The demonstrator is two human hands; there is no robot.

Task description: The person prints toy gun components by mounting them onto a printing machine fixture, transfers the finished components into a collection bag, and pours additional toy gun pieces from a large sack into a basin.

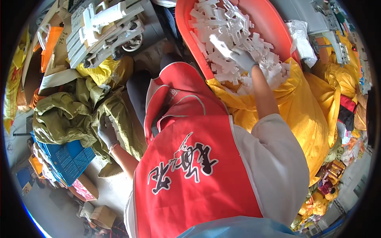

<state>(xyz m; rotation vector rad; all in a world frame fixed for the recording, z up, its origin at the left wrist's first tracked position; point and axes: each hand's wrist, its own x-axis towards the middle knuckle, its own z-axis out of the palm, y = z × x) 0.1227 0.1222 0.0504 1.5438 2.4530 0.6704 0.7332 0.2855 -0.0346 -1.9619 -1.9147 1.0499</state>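
Observation:
In the red tub [184, 23], my right hand [243, 59], in a pale grey glove, reaches over a heap of small white plastic parts [264, 59]. Its fingers are closed on a brightly sunlit white plastic part [220, 45], whose outline is washed out by glare. On my left, my gloved left hand [107, 134] lies against the folds of an olive-green sack [59, 119]. Those fingers are apart, and I see nothing held in them.
A yellow sack [293, 107] laps over the tub's near end. Grey equipment [105, 33] stands at the upper left, by a cardboard box [59, 51]. A blue plastic crate [67, 158] sits below the olive sack. More sacks [341, 79] crowd the right side.

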